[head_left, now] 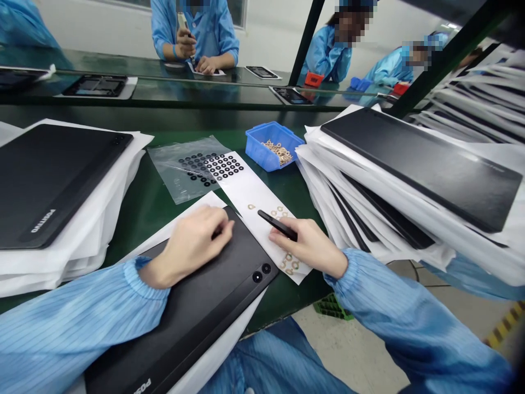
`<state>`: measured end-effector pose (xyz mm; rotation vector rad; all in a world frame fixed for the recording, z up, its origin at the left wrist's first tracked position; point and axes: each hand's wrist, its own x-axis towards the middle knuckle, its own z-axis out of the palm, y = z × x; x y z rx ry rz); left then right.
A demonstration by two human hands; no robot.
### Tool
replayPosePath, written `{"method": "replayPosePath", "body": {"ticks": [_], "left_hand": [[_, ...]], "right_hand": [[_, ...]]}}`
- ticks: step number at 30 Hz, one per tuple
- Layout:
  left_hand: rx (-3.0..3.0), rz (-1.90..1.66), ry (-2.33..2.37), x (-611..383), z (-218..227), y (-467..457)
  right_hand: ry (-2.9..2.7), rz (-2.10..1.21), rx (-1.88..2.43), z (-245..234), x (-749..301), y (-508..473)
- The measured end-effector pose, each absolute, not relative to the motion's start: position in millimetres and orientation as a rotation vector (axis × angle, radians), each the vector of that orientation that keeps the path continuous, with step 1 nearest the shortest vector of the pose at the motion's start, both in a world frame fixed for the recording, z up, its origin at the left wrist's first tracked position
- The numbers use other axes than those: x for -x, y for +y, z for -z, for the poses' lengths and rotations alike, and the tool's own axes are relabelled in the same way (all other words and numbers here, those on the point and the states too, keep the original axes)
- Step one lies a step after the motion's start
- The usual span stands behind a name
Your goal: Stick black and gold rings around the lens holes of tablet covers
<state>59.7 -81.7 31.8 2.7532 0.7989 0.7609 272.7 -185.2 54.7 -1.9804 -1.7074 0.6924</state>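
A black tablet back cover [213, 284] with two round camera rings [261, 273] at its corner lies tilted on white paper in front of me. My left hand [200, 235] rests on its far part with the fingers curled; whatever they may hold is hidden. My right hand [305, 241] grips a slim black pen-like tool [276, 224], its tip over a white paper strip [262, 191]. Small gold-coloured rings [290, 264] lie on the strip around that hand, and one ring [251, 207] sits apart near the tool tip. Rows of black rings [223, 166] cover the strip's far end.
Behind the strip stand a clear plastic bag [180, 172] and a blue bin [268, 158] of small gold-coloured parts. Stacks of tablet covers with paper rise at left [69, 186] and right [422, 164]. Co-workers in blue [194, 33] sit across the green line.
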Motion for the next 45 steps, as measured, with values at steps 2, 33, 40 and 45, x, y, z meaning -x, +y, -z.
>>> {"method": "replayPosePath", "body": {"ticks": [2, 33, 40, 45], "left_hand": [[-2.803, -0.81, 0.947, -58.0, -29.4, -70.7], [-1.987, -0.328, 1.047, 4.4, -145.5, -34.6], [-1.924, -0.848, 1.535, 106.9, -181.2, -3.0], [-1.828, -0.93, 1.876, 153.5, -154.6, 29.0]], "right_hand": [[-1.8, -0.648, 1.992, -56.0, -271.1, -178.1], [-1.23, -0.687, 1.347, -89.1, -268.4, -184.8], [-1.152, -0.815, 1.273, -89.4, -266.7, -193.7], [-1.336, -0.575, 1.48, -99.1, -272.9, -233.8]]}}
